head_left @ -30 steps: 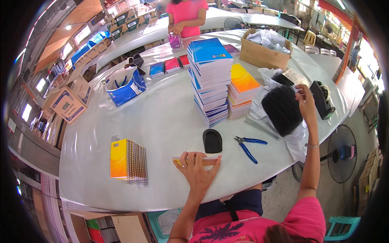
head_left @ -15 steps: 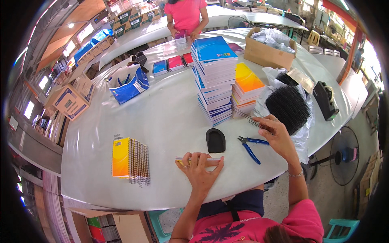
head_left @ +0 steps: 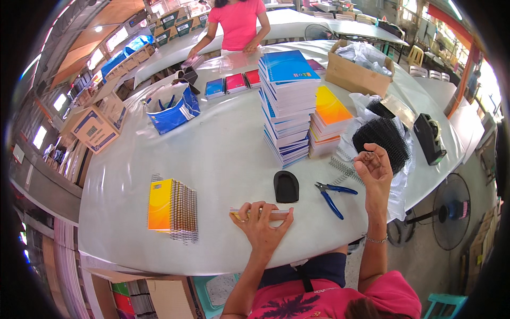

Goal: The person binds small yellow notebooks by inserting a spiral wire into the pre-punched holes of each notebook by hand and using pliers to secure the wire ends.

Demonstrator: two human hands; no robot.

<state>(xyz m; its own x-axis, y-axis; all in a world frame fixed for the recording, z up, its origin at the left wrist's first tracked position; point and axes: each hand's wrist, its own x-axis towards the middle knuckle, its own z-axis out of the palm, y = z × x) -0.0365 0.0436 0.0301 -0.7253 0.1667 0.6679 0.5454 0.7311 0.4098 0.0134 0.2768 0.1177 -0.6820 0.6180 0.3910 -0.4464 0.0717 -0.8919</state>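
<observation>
My left hand [head_left: 260,223] is closed round a small notebook [head_left: 273,215], held edge-on low over the table, with a bit of yellow cover showing. My right hand [head_left: 375,167] is raised beside the heap of black binding coils [head_left: 385,141], its fingers curled in; whatever is between the fingertips is too small to make out. Thin spiral coils [head_left: 346,169] lie on the table left of that hand. Blue-handled cutting pliers [head_left: 333,199] rest in front of it. A black rounded pad [head_left: 286,187] sits just beyond the left hand. To the left stands a stack of coil-bound yellow notebooks [head_left: 171,207].
Tall blue [head_left: 287,106] and yellow-orange [head_left: 329,114] notebook stacks stand ahead. Behind them is a cardboard box [head_left: 356,72] of plastic. A tape dispenser [head_left: 429,139] sits at right, a blue bag [head_left: 174,111] at far left. Across the table, a person in pink [head_left: 238,26] handles notebooks.
My right hand has drawn back from the loose coils, rising and turning its fingers upward. My left hand keeps the notebook in place. The person opposite has reached a hand out leftward.
</observation>
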